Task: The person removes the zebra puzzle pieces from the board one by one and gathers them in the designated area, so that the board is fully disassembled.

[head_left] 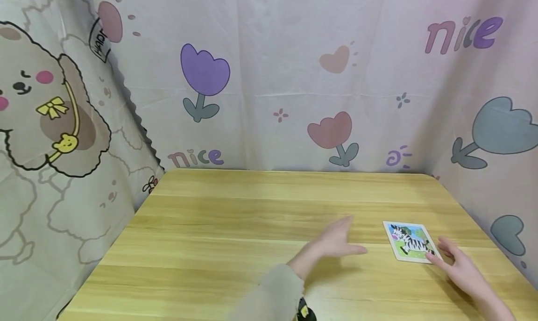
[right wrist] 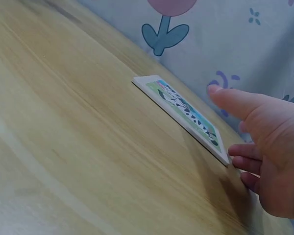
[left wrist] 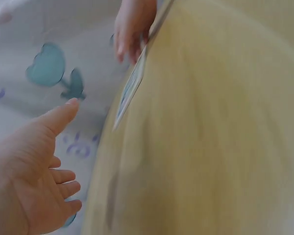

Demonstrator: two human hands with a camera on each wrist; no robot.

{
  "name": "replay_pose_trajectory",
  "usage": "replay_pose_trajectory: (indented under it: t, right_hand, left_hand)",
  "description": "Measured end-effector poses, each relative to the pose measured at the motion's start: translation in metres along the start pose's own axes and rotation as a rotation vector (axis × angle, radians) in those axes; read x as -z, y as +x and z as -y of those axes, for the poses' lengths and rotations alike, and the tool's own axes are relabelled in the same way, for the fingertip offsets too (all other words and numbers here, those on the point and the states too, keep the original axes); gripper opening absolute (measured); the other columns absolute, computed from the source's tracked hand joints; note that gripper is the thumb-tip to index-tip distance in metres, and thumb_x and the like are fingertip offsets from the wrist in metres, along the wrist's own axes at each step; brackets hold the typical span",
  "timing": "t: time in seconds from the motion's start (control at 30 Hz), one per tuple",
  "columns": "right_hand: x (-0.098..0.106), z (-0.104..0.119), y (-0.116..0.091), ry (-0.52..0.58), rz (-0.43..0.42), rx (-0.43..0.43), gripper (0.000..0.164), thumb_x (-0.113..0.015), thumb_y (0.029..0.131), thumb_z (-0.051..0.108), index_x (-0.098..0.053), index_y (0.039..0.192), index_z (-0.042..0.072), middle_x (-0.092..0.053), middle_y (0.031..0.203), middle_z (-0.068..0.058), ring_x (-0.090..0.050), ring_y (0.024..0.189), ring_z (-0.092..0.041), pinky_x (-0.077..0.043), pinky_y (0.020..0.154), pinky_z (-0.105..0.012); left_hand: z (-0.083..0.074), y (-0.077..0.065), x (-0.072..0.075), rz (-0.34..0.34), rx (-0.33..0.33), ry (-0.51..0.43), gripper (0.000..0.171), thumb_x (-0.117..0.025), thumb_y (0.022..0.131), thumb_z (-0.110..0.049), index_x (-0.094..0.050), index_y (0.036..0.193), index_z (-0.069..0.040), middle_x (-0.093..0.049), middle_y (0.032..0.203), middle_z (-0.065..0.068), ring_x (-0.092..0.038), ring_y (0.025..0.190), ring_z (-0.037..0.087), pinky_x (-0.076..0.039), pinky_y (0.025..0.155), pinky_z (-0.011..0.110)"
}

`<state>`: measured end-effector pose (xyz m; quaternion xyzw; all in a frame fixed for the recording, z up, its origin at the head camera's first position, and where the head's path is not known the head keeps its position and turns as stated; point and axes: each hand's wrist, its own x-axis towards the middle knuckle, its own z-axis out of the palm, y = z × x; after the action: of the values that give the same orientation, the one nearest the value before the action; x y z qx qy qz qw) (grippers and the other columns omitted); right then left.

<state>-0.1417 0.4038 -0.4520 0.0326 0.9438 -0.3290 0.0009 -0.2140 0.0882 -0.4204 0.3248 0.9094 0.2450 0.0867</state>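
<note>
A thin square picture board (head_left: 411, 241) with a zebra on it and a white border lies flat on the right part of the table. My right hand (head_left: 461, 269) is at the board's right edge, thumb and fingers apart. In the right wrist view, that thumb (right wrist: 235, 100) hovers above the board (right wrist: 186, 115), while the fingertips are close to its near corner; whether they touch it I cannot tell. To the left of the board, my left hand (head_left: 334, 239) hangs over the table, holding nothing. Its thumb and fingers are spread in the left wrist view (left wrist: 34, 171).
The wooden table (head_left: 210, 227) has light yellow grain. A printed cloth (head_left: 269, 78) with tulips, hearts and a cartoon animal hangs behind the table and along both sides. A dark patterned item (head_left: 305, 310) shows below the left sleeve (head_left: 273, 293).
</note>
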Motion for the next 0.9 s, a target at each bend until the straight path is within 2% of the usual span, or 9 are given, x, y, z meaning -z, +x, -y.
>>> replay_pose_trajectory:
  t: [0.03, 0.1, 0.17, 0.33, 0.47, 0.67, 0.9]
  right_hand:
    - [-0.001, 0.0, 0.0, 0.002, 0.004, -0.001, 0.083, -0.055, 0.093, 0.033, -0.011, 0.135, -0.024, -0.027, 0.128, -0.048, -0.031, 0.116, -0.059, -0.046, 0.085, -0.031]
    - [-0.002, 0.0, 0.0, 0.017, 0.012, -0.001, 0.084, -0.055, 0.093, 0.034, -0.01, 0.135, -0.024, -0.024, 0.13, -0.048, -0.026, 0.119, -0.06, -0.037, 0.096, -0.05]
    - [-0.003, 0.001, 0.0, 0.032, 0.014, 0.005, 0.085, -0.056, 0.093, 0.034, -0.01, 0.135, -0.024, -0.022, 0.131, -0.048, -0.021, 0.12, -0.061, -0.024, 0.094, -0.067]
    - [-0.006, 0.0, -0.002, 0.028, 0.001, 0.012, 0.084, -0.057, 0.092, 0.033, -0.013, 0.134, -0.024, -0.022, 0.131, -0.047, -0.017, 0.12, -0.062, -0.017, 0.095, -0.07]
    - [-0.006, 0.0, -0.001, 0.028, 0.003, -0.002, 0.085, -0.058, 0.091, 0.035, -0.013, 0.135, -0.023, -0.02, 0.132, -0.047, -0.015, 0.121, -0.062, -0.015, 0.095, -0.071]
    - [-0.007, 0.002, -0.002, 0.003, -0.02, 0.007, 0.083, -0.058, 0.091, 0.035, -0.017, 0.134, -0.022, -0.022, 0.13, -0.047, -0.018, 0.119, -0.063, -0.017, 0.093, -0.071]
    - [-0.007, 0.006, -0.001, 0.008, 0.013, 0.004, 0.08, -0.056, 0.092, 0.035, -0.019, 0.134, -0.022, -0.024, 0.132, -0.045, -0.019, 0.119, -0.062, -0.019, 0.092, -0.072]
  left_hand:
    - [-0.006, 0.002, -0.005, 0.012, -0.004, 0.008, 0.09, -0.061, 0.081, -0.057, -0.025, 0.146, -0.007, -0.027, 0.15, 0.004, -0.026, 0.136, 0.013, -0.021, 0.108, 0.023]
    - [-0.017, 0.006, -0.013, 0.034, -0.014, 0.03, 0.089, -0.061, 0.08, -0.057, -0.027, 0.146, -0.008, -0.03, 0.149, 0.002, -0.028, 0.134, 0.011, -0.023, 0.107, 0.021]
    - [-0.027, 0.009, -0.022, 0.061, -0.013, 0.044, 0.087, -0.062, 0.08, -0.057, -0.029, 0.145, -0.01, -0.032, 0.147, -0.001, -0.031, 0.132, 0.008, -0.025, 0.106, 0.02]
    - [-0.043, 0.017, -0.041, 0.115, -0.029, 0.043, 0.081, -0.063, 0.08, -0.054, -0.035, 0.143, -0.011, -0.038, 0.143, -0.003, -0.035, 0.129, 0.006, -0.028, 0.103, 0.017]
    - [-0.051, 0.024, -0.052, 0.109, -0.073, 0.066, 0.077, -0.065, 0.08, -0.053, -0.039, 0.141, -0.013, -0.045, 0.137, -0.005, -0.042, 0.123, 0.003, -0.032, 0.099, 0.013]
    - [-0.062, 0.03, -0.059, 0.115, -0.068, 0.128, 0.078, -0.062, 0.08, -0.057, -0.037, 0.142, -0.017, -0.044, 0.137, -0.009, -0.041, 0.122, 0.001, -0.031, 0.099, 0.013]
    - [-0.068, 0.03, -0.06, 0.161, -0.021, 0.109, 0.076, -0.06, 0.081, -0.057, -0.036, 0.143, -0.02, -0.043, 0.137, -0.009, -0.038, 0.125, 0.003, -0.03, 0.102, 0.017]
